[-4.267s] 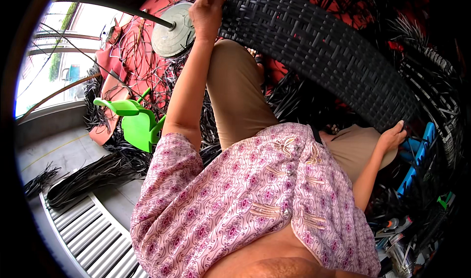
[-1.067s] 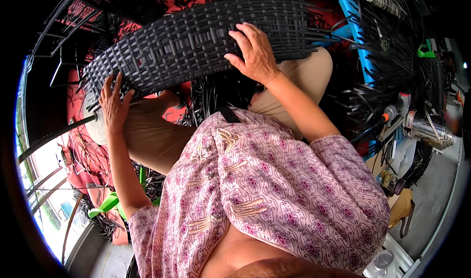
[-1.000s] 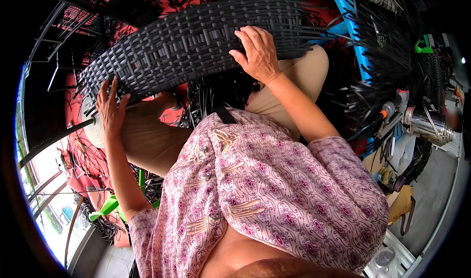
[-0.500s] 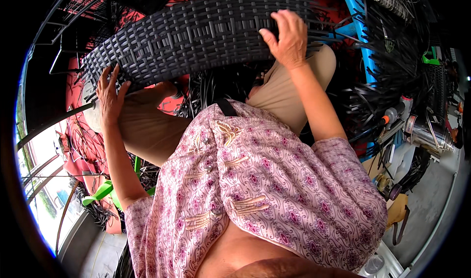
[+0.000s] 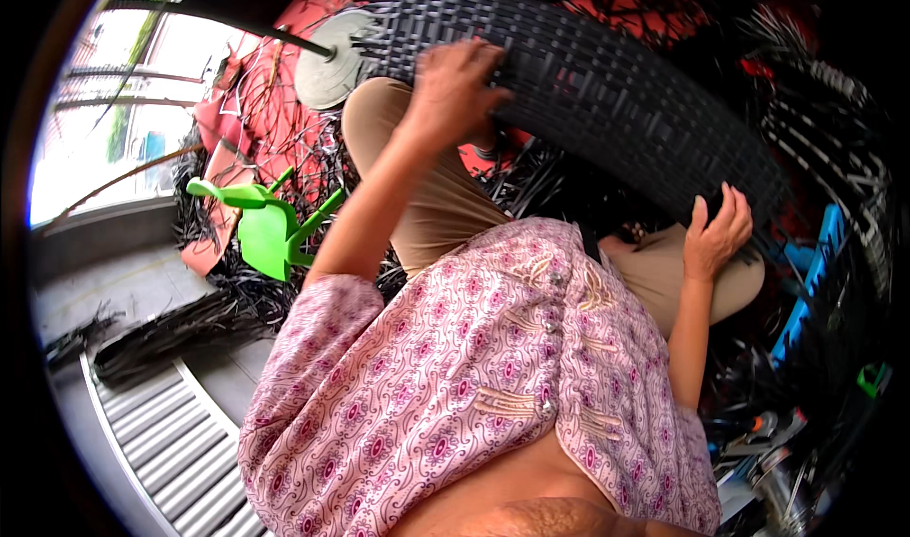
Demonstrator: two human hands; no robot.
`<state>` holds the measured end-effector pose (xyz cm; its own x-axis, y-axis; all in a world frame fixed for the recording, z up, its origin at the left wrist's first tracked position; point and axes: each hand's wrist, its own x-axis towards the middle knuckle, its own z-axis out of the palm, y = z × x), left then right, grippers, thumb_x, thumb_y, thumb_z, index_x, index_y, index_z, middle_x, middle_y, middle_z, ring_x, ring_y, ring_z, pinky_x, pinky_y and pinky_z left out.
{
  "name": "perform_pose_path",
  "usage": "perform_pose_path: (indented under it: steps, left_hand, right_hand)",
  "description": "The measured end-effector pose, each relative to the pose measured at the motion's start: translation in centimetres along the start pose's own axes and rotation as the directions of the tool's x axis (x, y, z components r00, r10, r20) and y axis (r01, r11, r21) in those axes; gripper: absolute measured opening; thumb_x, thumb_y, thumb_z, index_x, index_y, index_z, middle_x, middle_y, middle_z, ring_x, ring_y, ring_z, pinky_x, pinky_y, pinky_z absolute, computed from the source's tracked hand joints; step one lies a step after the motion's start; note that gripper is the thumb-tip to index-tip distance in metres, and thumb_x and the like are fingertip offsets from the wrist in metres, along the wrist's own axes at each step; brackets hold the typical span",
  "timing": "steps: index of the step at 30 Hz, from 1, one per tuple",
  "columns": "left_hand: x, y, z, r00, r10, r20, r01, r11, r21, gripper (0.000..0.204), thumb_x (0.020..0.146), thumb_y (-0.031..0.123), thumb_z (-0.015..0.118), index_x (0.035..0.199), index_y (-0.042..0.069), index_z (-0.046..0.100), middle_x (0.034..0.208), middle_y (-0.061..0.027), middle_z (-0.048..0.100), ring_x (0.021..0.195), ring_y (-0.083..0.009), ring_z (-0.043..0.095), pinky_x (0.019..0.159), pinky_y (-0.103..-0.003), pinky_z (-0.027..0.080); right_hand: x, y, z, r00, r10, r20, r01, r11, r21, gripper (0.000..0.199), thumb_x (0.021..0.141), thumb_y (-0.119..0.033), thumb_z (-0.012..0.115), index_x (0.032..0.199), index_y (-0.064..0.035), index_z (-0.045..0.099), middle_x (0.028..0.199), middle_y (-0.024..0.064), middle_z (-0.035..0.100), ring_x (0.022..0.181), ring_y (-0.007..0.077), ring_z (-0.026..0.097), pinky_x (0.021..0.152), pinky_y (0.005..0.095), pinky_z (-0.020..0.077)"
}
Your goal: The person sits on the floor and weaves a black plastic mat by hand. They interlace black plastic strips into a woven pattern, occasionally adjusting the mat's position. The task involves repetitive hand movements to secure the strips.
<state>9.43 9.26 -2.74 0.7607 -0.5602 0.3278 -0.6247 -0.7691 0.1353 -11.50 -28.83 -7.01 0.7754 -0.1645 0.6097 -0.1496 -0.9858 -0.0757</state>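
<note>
Red flooring point(image 5: 308, 11), strewn with loose black strips point(image 5: 190, 338), spreads around the seated person. On it, the left hand point(image 5: 457, 91) lies over the left part of a black woven panel point(image 5: 588, 82), thumb apart from the blurred fingers; whether it grips, I cannot tell. By the panel's lower edge near its right end, the right hand point(image 5: 718, 238) is spread, thumb and fingertips apart. The panel slants across in front of the knees, its left end frayed with strand ends beside a round grey disc point(image 5: 322, 74). Farther left sits a green plastic object point(image 5: 265, 243), with a white slatted piece point(image 5: 180, 442) below. At right are a blue bar point(image 5: 806, 286) and tools point(image 5: 782, 433), where any lettering is too blurred to read.
</note>
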Motion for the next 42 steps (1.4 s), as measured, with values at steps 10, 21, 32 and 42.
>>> perform_pose_path:
  steps: [10,21,32,42]
  left_hand:
    - [0.2,2.8,1.1,0.992,0.019,-0.122,-0.057,0.947,-0.317,0.051,0.084,0.039,0.073,0.125,0.010,0.062,0.119,-0.0096,0.059,0.118,-0.0291,0.052,0.103,-0.042,0.036]
    - [0.8,2.8,1.7,0.982,-0.043,-0.186,0.009,0.984,-0.177,0.060,0.082,0.042,0.073,0.129,0.007,0.058,0.123,-0.0121,0.058,0.123,-0.0301,0.050,0.107,-0.044,0.034]
    - [0.1,-7.9,2.1,0.909,-0.302,-0.288,0.319,0.948,0.014,0.038,0.087,0.033,0.073,0.111,0.005,0.066,0.106,-0.0138,0.067,0.102,-0.0339,0.062,0.089,-0.045,0.048]
    - [0.0,-11.8,0.3,0.949,-0.314,0.023,0.311,0.946,0.090,0.055,0.089,0.054,0.065,0.123,0.011,0.061,0.124,-0.0118,0.060,0.118,-0.0335,0.056,0.094,-0.048,0.044]
  right_hand:
    - [-1.0,0.0,0.8,0.999,0.044,-0.018,-0.045,0.998,-0.032,0.043,0.099,-0.040,0.059,0.129,-0.0096,0.060,0.129,0.0095,0.055,0.118,0.0307,0.052,0.100,0.0454,0.0417]
    - [-1.2,0.3,1.2,0.999,0.021,-0.029,-0.022,0.999,-0.025,0.042,0.100,-0.040,0.057,0.128,-0.0090,0.059,0.129,0.0088,0.055,0.117,0.0297,0.052,0.099,0.0447,0.0415]
    - [-0.7,0.5,0.8,0.998,0.057,0.005,-0.057,0.998,0.011,0.042,0.094,-0.038,0.065,0.124,-0.0074,0.063,0.123,0.0111,0.059,0.116,0.0323,0.054,0.100,0.0463,0.0410]
    - [0.3,5.0,0.1,0.895,0.390,-0.214,-0.395,0.919,0.024,0.057,0.091,-0.041,0.070,0.129,-0.0016,0.055,0.129,0.0189,0.056,0.117,0.0372,0.053,0.101,0.0483,0.0408]
